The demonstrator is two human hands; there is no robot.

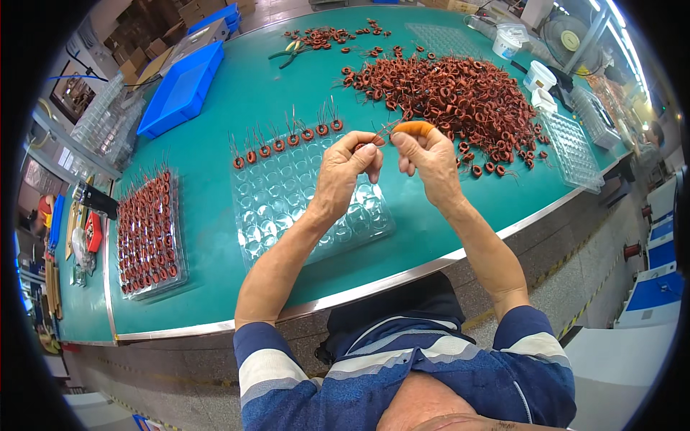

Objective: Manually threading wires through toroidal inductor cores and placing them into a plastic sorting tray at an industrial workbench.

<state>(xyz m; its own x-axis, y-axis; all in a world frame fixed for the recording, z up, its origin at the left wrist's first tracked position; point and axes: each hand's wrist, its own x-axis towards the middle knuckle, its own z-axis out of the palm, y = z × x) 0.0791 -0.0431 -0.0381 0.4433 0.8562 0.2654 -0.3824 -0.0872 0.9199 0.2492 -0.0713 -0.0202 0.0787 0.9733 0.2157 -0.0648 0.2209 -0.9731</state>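
Between the thumb and fingers of my left hand is a small red-brown wire-wound ring coil, partly hidden by the fingers. My right hand, with an orange finger cot on its index finger, pinches at the coil's thin wire leads. Both hands are raised over the table beside a clear plastic blister tray. Along that tray's far edge stands a row of several coils, leads pointing up; its other pockets show no coils. A big heap of loose coils lies beyond my right hand.
A tray filled with coils sits at the left, next to a black cylinder. Farther back are a blue bin, pliers and a smaller coil pile. White tubs and another clear tray stand right.
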